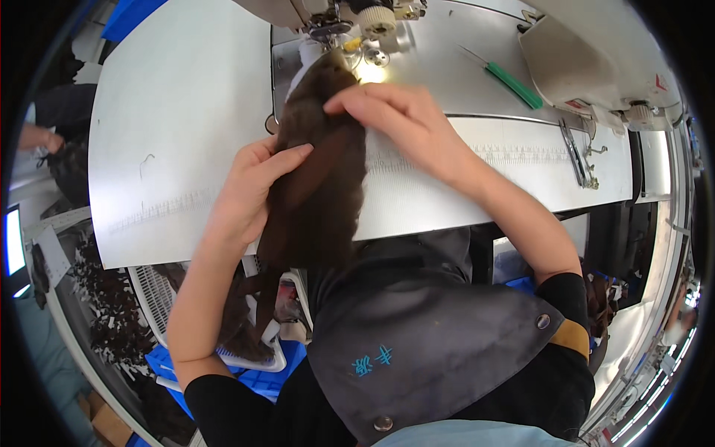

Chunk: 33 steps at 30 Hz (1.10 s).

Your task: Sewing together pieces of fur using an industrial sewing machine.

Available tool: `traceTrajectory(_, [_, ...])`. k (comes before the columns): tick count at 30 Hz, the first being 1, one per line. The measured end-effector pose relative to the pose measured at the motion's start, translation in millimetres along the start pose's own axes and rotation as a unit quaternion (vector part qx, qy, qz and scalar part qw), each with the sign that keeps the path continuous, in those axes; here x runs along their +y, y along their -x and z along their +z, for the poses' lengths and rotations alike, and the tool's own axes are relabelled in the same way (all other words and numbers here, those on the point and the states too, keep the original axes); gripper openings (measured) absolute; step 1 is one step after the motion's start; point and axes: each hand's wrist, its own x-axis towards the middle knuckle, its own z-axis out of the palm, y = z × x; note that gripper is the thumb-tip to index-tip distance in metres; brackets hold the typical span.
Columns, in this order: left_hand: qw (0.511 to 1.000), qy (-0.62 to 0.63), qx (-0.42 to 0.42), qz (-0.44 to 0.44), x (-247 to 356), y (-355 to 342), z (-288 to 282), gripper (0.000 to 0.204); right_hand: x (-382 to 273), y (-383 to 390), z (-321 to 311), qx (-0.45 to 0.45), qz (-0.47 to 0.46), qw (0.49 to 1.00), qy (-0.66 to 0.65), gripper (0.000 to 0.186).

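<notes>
A dark brown furry fabric piece [316,212] hangs from beneath the sewing machine's needle area [331,37] over the table's front edge, with a strip lying along it. My left hand [249,182] grips its left side, thumb on top and fingers partly hidden beneath. My right hand [402,123] is closed on the fabric's upper right, fingertips pressed just below the machine's foot. A small lit spot [372,73] shows beside the fabric on the metal plate.
A green-handled pointed tool [512,86] and tweezers [572,153] lie right, near the machine body [588,59]. The white table [156,112] has printed rulers. Below left are a white basket [149,298] and blue crate [275,380]. Another person's hand [48,140] holds dark material at far left.
</notes>
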Motion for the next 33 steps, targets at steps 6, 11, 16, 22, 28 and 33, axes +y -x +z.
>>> traceTrajectory(6, [0.993, -0.107, -0.044, -0.014, -38, 48, 6, 0.022, -62, 49, 31, -0.046, 0.395, 0.796, -0.457, 0.012])
traceTrajectory(11, [0.997, -0.030, 0.021, -0.068, -40, 68, 34, 0.025, -74, 100, 57, -0.002, 0.385, 0.734, -0.559, 0.018])
traceTrajectory(16, [0.990, -0.134, 0.001, -0.032, -35, 69, 40, 0.026, -94, 112, 64, -0.160, 0.340, 0.803, -0.463, 0.018])
traceTrajectory(22, [0.991, -0.120, 0.046, -0.049, -13, 106, 44, 0.016, -110, 81, -23, -0.126, 0.303, 0.917, -0.228, 0.017])
traceTrajectory(28, [0.994, -0.104, 0.011, -0.018, -6, 112, 56, 0.016, -5, -9, -21, -0.005, 0.402, 0.836, -0.374, 0.028])
traceTrajectory(33, [0.997, -0.069, 0.009, -0.043, -9, 113, 57, 0.018, 3, -36, -4, -0.062, 0.427, 0.847, -0.309, 0.015])
